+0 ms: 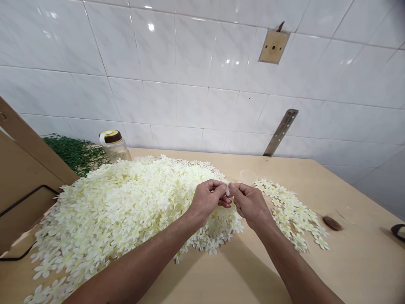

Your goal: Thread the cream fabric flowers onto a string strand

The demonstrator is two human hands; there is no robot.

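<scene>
Flowers on a desk (363, 261), work apparently under way on one piece: a large heap (126, 207) of pale blossoms dominates, and a much smaller cluster (292, 213) of like blossoms lies just to the heap's right. If the cluster holds finished pieces, little is done and nearly the whole heap is left — though which group is finished cannot be told from this view. A small white piece (227, 191), its details too small to make out, is held above the heap's right edge; the fingers of the left hand (207, 196) and right hand (251, 203) pinch it, thumbs almost meeting, other fingers curled. Forearms converge from the near side — the left forearm (148, 255) slanting across the heap's front, the right forearm (289, 259) angling in from the heap's right. A lidded bottle (117, 147) stands behind the heap, toward its left.
</scene>
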